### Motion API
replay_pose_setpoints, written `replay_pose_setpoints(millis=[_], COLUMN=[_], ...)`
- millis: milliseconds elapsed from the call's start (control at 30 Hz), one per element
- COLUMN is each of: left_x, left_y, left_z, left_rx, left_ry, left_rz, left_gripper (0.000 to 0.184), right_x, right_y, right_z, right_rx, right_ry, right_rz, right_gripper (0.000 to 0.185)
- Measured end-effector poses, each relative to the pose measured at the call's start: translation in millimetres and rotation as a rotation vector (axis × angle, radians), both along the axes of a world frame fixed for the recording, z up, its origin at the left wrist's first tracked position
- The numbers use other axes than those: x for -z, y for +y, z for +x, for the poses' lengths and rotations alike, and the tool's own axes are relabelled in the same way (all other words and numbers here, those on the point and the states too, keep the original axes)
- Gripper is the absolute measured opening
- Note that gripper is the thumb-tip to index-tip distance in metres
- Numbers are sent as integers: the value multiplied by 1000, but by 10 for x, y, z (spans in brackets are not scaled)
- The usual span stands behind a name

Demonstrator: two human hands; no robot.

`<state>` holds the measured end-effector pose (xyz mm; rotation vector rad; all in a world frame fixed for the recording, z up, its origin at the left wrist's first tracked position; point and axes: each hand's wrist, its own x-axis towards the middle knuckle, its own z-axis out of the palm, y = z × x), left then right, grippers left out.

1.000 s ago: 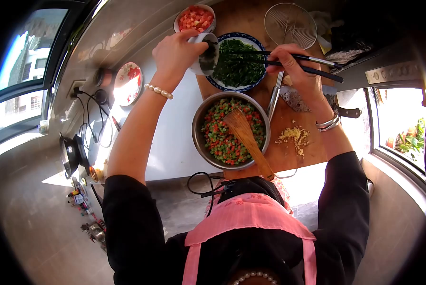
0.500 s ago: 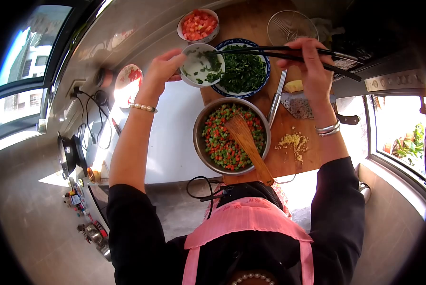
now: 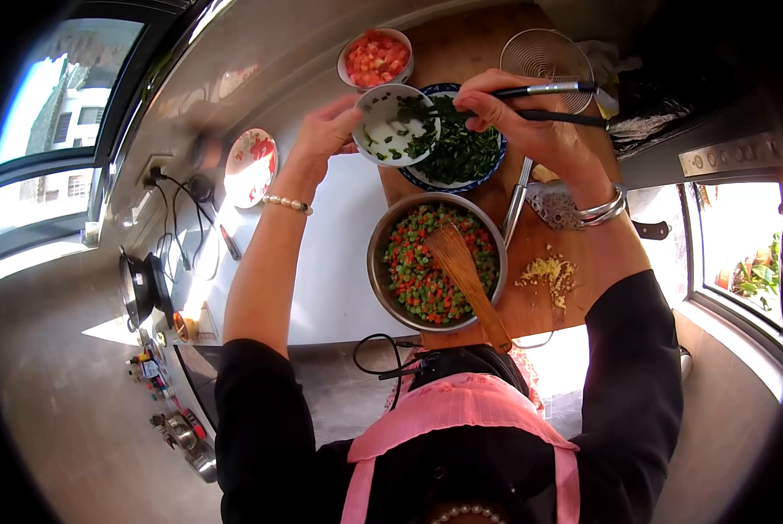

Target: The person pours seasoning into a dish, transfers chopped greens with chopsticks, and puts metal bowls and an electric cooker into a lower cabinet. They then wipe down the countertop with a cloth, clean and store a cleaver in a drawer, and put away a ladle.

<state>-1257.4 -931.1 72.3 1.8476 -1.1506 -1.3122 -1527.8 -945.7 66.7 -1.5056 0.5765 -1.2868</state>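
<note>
My left hand grips the rim of a small white bowl, tilted over the left part of a blue-rimmed plate of chopped greens. Bits of green cling inside the bowl. Black chopsticks are in my right hand, above the plate, and their tips reach into the bowl. Nearer to me stands a metal pot of diced green and orange vegetables, with a wooden spatula leaning on its rim.
Behind is a bowl of diced red pieces. A wire strainer lies at the back right. Minced yellow bits and a cleaver rest on the wooden board. A red-patterned plate leans at the left.
The small bowl was first tipped steeply over the greens, then turned so its inside faces me. The chopsticks have moved from the greens to the bowl's inside.
</note>
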Motion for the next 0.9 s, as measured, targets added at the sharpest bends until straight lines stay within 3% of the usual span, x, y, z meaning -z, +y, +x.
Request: replay_pose_setpoints(millis=[67,167,200,300,333,433,467,567,600,700,733,833,900], left_x=[7,65,67,11,18,-15,-37,4,0,-59,-57,-106,-169], left_y=[3,-12,-12,-23,-22,-29,-42,-47,-40,-69,-66,-54,-79], left_z=[-1,0,-38,-50,-53,-127,-137,-117,-130,-172,-179,-218,-245], left_rx=[23,21,40,69,84,101,96,92,99,110,110,133,127], left_ry=[-20,74,54,3,4,-24,-39,-22,-34,-71,-85,-162,-218], left_rz=[-7,13,19,2,-1,26,35,32,28,-10,-22,-52,-85], left_gripper=[37,36,36,38,39,42,42,35,36,37,37,39,41], right_x=[-1,-36,20,6,-35,-47,-105,-45,-66,-149,-153,-52,59], right_y=[-19,-37,-65,-8,13,36,38,-89,-88,-84,-115,-184,-199], right_z=[-48,90,111,-7,7,64,15,27,33,-101,-136,-158,-220], right_rx=[-36,-7,-16,-41,16,-74,-97,-44,-41,-65,-22,-40,-37], right_ry=[77,-207,-67,-51,-127,11,89,-103,44,127,-1,88,46], right_rz=[119,-9,-127,147,56,-56,14,-139,-252,27,-23,-192,-93], right_gripper=[17,19,20,19,21,21,17,15,16,16,15,15,13])
